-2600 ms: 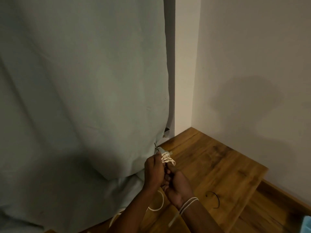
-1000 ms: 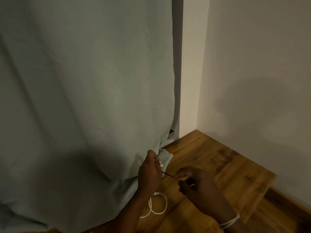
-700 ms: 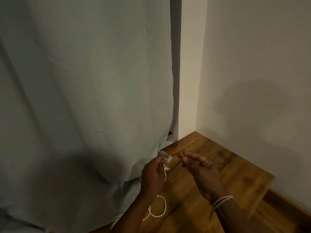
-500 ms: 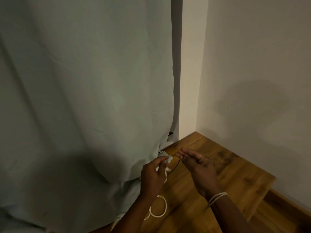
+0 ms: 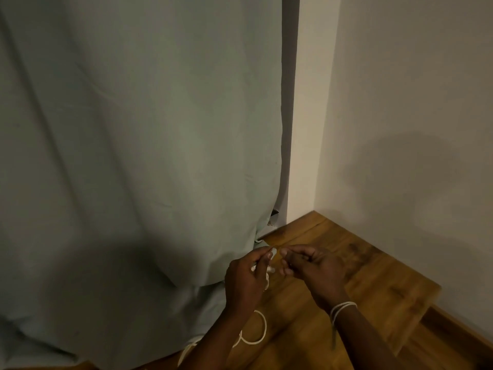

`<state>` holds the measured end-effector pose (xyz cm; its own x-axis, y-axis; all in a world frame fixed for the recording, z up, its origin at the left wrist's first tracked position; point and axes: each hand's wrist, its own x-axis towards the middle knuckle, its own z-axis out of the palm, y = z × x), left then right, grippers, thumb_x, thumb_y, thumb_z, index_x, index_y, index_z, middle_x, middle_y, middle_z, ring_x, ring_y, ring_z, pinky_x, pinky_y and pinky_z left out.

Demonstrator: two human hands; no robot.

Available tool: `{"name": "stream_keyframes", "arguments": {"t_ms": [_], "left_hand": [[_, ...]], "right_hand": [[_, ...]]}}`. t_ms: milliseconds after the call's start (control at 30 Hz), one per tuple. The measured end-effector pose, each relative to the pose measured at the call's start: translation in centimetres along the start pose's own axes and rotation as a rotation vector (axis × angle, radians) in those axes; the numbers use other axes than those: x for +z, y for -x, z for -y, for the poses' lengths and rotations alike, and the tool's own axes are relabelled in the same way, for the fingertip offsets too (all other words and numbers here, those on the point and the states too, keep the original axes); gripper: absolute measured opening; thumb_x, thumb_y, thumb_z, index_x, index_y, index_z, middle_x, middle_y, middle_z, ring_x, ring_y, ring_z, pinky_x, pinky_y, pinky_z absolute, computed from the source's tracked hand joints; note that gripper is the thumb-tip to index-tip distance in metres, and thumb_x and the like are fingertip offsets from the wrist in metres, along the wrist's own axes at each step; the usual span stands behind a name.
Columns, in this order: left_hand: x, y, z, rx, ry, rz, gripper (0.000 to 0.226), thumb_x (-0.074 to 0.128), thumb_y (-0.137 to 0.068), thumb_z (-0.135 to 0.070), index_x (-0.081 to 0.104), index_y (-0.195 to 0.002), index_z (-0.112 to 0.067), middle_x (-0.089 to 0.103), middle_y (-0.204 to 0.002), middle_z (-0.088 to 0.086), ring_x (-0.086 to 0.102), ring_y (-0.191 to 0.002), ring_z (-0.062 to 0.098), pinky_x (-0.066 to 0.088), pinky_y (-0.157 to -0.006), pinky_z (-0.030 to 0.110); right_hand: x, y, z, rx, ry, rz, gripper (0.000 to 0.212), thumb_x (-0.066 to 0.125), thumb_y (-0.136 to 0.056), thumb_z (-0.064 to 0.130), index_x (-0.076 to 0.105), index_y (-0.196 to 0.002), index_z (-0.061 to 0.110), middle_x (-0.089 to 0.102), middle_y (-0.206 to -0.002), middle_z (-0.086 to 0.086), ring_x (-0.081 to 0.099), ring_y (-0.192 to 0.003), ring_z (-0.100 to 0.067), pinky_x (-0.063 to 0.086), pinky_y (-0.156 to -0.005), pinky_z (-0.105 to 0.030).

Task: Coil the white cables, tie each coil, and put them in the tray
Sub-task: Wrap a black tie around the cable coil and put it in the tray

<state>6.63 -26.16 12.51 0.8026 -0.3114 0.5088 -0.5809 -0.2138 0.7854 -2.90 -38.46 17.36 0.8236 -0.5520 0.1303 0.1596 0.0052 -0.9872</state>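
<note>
My left hand (image 5: 246,279) is closed around a small bundle of white cable (image 5: 269,268), of which only bits show between the fingers. A loose loop of the same white cable (image 5: 257,333) hangs below the wrist over the wooden table (image 5: 346,289). My right hand (image 5: 312,268) is right beside the left, its fingertips pinched together at the top of the bundle; whatever it pinches is too thin to make out. White string is wound around my right wrist (image 5: 342,308). No tray is in view.
A pale green curtain (image 5: 133,156) hangs at the left and reaches down to the table edge. White walls (image 5: 400,102) meet in a corner behind the table. The table's right edge steps down to a lower wooden surface (image 5: 453,343).
My right hand pulled away to the right on a thin tie, opened, then came back to the left hand and pinched shut. The left hand stayed on the bundle.
</note>
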Motion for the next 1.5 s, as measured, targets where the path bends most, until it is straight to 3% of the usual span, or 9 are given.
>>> {"name": "stream_keyframes", "arguments": {"t_ms": [200,367,467,600,700,900,1100,1400,1500], "left_hand": [[-0.1,0.3,-0.2,0.13,-0.086,-0.027,0.038,0.046,-0.093,-0.05,0.073,-0.106,-0.027,0.075,-0.09,-0.014,0.066,-0.078,-0.009,0.059,-0.07,0.023],[0.2,0.3,-0.1,0.191,-0.149,-0.03,0.036,0.047,-0.093,-0.048,0.073,-0.106,-0.026,0.076,-0.089,-0.011,0.069,-0.077,0.001,0.059,-0.071,0.037],[0.3,0.1,-0.1,0.201,-0.159,-0.043,0.034,0.048,-0.093,-0.045,0.073,-0.107,-0.026,0.076,-0.091,-0.01,0.069,-0.076,0.003,0.059,-0.071,0.038],[0.2,-0.1,0.0,0.188,-0.168,-0.058,0.036,0.046,-0.094,-0.045,0.072,-0.111,-0.026,0.076,-0.094,-0.01,0.07,-0.078,0.003,0.06,-0.072,0.036],[0.1,-0.2,-0.4,0.208,-0.177,-0.086,0.043,0.042,-0.094,-0.05,0.073,-0.109,-0.024,0.076,-0.092,-0.008,0.07,-0.075,0.006,0.06,-0.07,0.038],[0.0,-0.6,-0.4,0.231,-0.212,-0.095,0.034,0.047,-0.093,-0.041,0.073,-0.107,-0.023,0.077,-0.09,-0.007,0.07,-0.073,0.007,0.059,-0.068,0.039],[-0.1,-0.8,-0.5,0.195,-0.205,-0.14,0.043,0.043,-0.092,-0.05,0.074,-0.105,-0.023,0.076,-0.088,-0.01,0.069,-0.072,0.003,0.059,-0.065,0.035],[0.3,-1.4,-0.5,0.247,-0.18,-0.149,0.048,0.042,-0.094,-0.054,0.076,-0.098,-0.02,0.076,-0.082,-0.007,0.067,-0.065,0.003,0.059,-0.062,0.029],[0.2,-1.6,-0.5,0.262,-0.198,-0.151,0.04,0.047,-0.093,-0.048,0.076,-0.098,-0.021,0.075,-0.078,-0.007,0.066,-0.061,0.004,0.059,-0.059,0.029]], "right_hand": [[0.2,-0.3,0.0,0.013,0.05,-0.081,0.005,0.078,-0.08,0.014,0.079,-0.081,0.009,0.066,-0.054,-0.003,0.049,-0.044,-0.008,0.041,-0.041,-0.02],[0.2,-0.5,-0.1,0.028,-0.007,-0.014,0.008,0.075,-0.083,0.013,0.079,-0.087,0.008,0.075,-0.07,-0.008,0.063,-0.057,-0.013,0.055,-0.058,-0.025],[0.5,-0.5,-0.3,0.078,-0.06,0.041,0.015,0.067,-0.09,0.014,0.078,-0.093,0.005,0.078,-0.085,-0.011,0.072,-0.069,-0.016,0.058,-0.065,-0.025],[0.7,-0.7,-0.4,0.063,-0.073,0.031,0.017,0.061,-0.095,0.014,0.077,-0.096,0.006,0.077,-0.089,-0.013,0.074,-0.076,-0.022,0.059,-0.068,-0.029],[0.8,-0.8,-0.4,0.036,-0.059,0.01,0.015,0.062,-0.094,0.014,0.076,-0.097,0.006,0.077,-0.089,-0.013,0.074,-0.075,-0.024,0.06,-0.068,-0.03],[1.1,-1.1,-0.7,0.005,-0.012,-0.019,0.015,0.063,-0.094,0.014,0.074,-0.099,0.006,0.077,-0.087,-0.013,0.073,-0.074,-0.027,0.06,-0.068,-0.032],[1.4,-1.3,-0.8,-0.017,-0.071,-0.066,0.014,0.062,-0.094,0.012,0.073,-0.1,0.006,0.076,-0.085,-0.013,0.074,-0.074,-0.025,0.061,-0.07,-0.033],[2.2,-1.3,-0.6,-0.049,-0.085,-0.045,0.014,0.061,-0.094,0.009,0.074,-0.098,0.004,0.077,-0.084,-0.012,0.075,-0.075,-0.025,0.061,-0.066,-0.028],[2.1,-1.5,-0.6,-0.055,-0.087,-0.044,0.014,0.062,-0.094,0.01,0.075,-0.098,0.005,0.077,-0.083,-0.012,0.074,-0.07,-0.021,0.06,-0.064,-0.026]]}}
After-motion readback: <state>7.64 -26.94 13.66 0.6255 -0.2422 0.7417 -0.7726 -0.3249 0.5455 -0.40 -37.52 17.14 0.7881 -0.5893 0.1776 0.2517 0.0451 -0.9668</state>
